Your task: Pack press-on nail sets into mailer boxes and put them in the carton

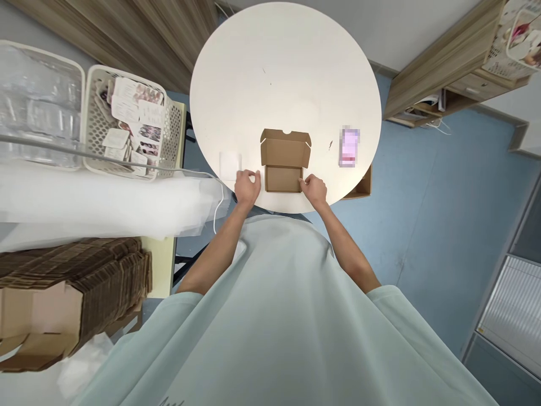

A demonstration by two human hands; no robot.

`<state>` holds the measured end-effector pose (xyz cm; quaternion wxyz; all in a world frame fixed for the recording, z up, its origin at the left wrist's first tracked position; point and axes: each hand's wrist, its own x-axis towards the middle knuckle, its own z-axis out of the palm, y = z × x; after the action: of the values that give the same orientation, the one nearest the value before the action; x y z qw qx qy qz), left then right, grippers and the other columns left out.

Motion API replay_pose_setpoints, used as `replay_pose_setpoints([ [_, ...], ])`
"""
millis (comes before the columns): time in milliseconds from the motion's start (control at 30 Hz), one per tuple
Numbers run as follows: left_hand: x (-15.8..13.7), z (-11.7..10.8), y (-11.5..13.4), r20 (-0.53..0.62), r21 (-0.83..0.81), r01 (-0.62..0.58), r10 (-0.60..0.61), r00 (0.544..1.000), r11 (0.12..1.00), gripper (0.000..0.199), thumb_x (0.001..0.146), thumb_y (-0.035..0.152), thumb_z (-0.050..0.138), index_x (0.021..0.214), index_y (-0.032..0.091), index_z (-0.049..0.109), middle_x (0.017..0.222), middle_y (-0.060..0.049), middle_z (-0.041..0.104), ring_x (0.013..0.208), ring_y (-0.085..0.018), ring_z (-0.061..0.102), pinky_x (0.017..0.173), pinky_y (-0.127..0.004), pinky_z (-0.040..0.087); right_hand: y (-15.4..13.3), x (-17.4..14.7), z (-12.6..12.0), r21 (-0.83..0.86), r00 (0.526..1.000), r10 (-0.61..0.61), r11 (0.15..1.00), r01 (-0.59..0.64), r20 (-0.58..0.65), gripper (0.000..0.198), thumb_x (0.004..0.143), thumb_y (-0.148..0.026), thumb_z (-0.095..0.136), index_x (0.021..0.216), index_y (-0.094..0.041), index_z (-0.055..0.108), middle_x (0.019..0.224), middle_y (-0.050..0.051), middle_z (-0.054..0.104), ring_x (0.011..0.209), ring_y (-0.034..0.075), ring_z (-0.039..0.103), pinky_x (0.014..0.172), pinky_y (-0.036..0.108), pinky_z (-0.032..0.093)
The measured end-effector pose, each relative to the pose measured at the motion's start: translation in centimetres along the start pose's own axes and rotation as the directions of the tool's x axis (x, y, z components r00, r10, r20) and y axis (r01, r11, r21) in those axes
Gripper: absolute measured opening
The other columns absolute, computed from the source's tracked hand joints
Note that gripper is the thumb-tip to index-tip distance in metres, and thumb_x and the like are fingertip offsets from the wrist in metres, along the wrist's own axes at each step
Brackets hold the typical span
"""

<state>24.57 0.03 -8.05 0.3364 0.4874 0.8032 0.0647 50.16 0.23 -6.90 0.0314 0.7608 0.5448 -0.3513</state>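
A round white bench [287,62] sits under the fingers [301,184]. To the right of them the floor [435,186] is blue. Ahead and right is a brown wood cupboard [443,53] by a pale wall [414,28]. Brown stripy wood [160,34] stands ahead and left. A yellow side table [163,273] is left of them, and a ridged panel [513,299] far right.

A round white table [287,62] stood in front, with an open brown box [285,158] near its close edge, a thin white sheet [230,165] to the left, and some small dark bits and a blurry pink and purple thing [349,148] to the right. On the left was a pale yellow table [160,279], and it held a white basket [173,127] full of cards and packs, a big white roll [127,206] and a pile of brown cardboard [114,282].
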Motion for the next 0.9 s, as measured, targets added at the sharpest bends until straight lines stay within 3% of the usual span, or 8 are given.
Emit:
replay_pose_setpoints([
  [67, 1.3, -0.8, -1.1, -0.124, -0.059, 0.033, -0.040, 0.992, 0.998, 0.021, 0.113, 0.031, 0.057, 0.129, 0.021, 0.065, 0.152, -0.019, 0.060, 0.137, -0.031, 0.068, 0.122, -0.042, 0.052, 0.3, -0.7, -0.5, 0.042, 1.000, -0.010, 0.999, 0.011, -0.018, 0.029, 0.115, -0.047, 0.062, 0.097, -0.025, 0.066, 0.108, 0.013, 0.084, 0.101, 0.032, 0.078, 0.086, 0.040, 0.056],
  [167, 3.3, -1.8, -2.6, -0.215, -0.110, 0.146, -0.167, 0.962, 0.983, 0.031, 0.106, 0.021, 0.067, 0.136, 0.018, 0.058, 0.157, -0.021, 0.055, 0.154, -0.032, 0.056, 0.132, -0.047, 0.046, 0.5, -1.7, -0.9, 0.083, 0.999, -0.020, 0.996, 0.023, -0.036, 0.029, 0.115, -0.046, 0.062, 0.096, -0.025, 0.067, 0.110, 0.012, 0.085, 0.100, 0.030, 0.078, 0.085, 0.038, 0.055],
  [333, 5.4, -2.3, -3.4, -0.177, -0.142, 0.301, -0.323, 0.930, 0.943, 0.045, 0.098, 0.023, 0.081, 0.135, 0.017, 0.057, 0.155, -0.027, 0.060, 0.155, -0.041, 0.056, 0.134, -0.058, 0.045, 0.5, -2.5, -1.1, 0.104, 1.000, -0.010, 0.995, 0.013, -0.028, 0.027, 0.114, -0.044, 0.064, 0.097, -0.024, 0.068, 0.112, 0.011, 0.085, 0.099, 0.029, 0.078, 0.083, 0.037, 0.054],
  [533, 6.2, -2.6, -2.9, -0.203, -0.098, 0.304, -0.318, 0.926, 0.947, 0.068, 0.086, 0.021, 0.087, 0.144, 0.014, 0.051, 0.160, -0.027, 0.055, 0.158, -0.044, 0.053, 0.133, -0.062, 0.045, 0.3, -2.7, -1.1, 0.112, 1.000, -0.015, 0.994, 0.018, -0.024, 0.024, 0.113, -0.043, 0.065, 0.098, -0.025, 0.069, 0.112, 0.010, 0.086, 0.100, 0.029, 0.078, 0.084, 0.037, 0.055],
  [767, 3.9, -4.3, -2.1, -0.117, -0.219, 0.175, -0.204, 0.972, 0.960, 0.026, 0.091, 0.026, 0.078, 0.114, 0.021, 0.067, 0.125, -0.012, 0.076, 0.121, -0.030, 0.073, 0.120, -0.048, 0.056, -0.3, -3.2, -1.7, 0.218, 0.998, -0.063, 0.974, 0.068, -0.028, 0.024, 0.110, -0.044, 0.066, 0.097, -0.025, 0.070, 0.107, 0.008, 0.086, 0.104, 0.029, 0.080, 0.092, 0.039, 0.059],
  [833, 2.4, -4.6, -1.6, -0.063, -0.336, 0.145, -0.176, 0.982, 0.931, 0.027, 0.090, 0.032, 0.080, 0.112, 0.019, 0.070, 0.119, -0.009, 0.078, 0.106, -0.025, 0.074, 0.106, -0.041, 0.060, -0.7, -3.3, -1.9, 0.320, 0.995, -0.101, 0.943, 0.096, -0.002, 0.023, 0.108, -0.045, 0.069, 0.096, -0.025, 0.071, 0.105, 0.006, 0.086, 0.100, 0.026, 0.081, 0.094, 0.039, 0.061],
  [900, 0.7, -4.7, -1.0, 0.050, -0.498, 0.156, -0.152, 0.987, 0.853, 0.032, 0.089, 0.037, 0.080, 0.114, 0.019, 0.072, 0.113, -0.007, 0.078, 0.086, -0.019, 0.070, 0.082, -0.033, 0.060, -1.1, -3.4, -2.1, 0.457, 0.990, -0.134, 0.884, 0.096, 0.050, 0.025, 0.104, -0.050, 0.074, 0.101, -0.025, 0.074, 0.107, 0.005, 0.085, 0.098, 0.025, 0.082, 0.093, 0.039, 0.064],
])
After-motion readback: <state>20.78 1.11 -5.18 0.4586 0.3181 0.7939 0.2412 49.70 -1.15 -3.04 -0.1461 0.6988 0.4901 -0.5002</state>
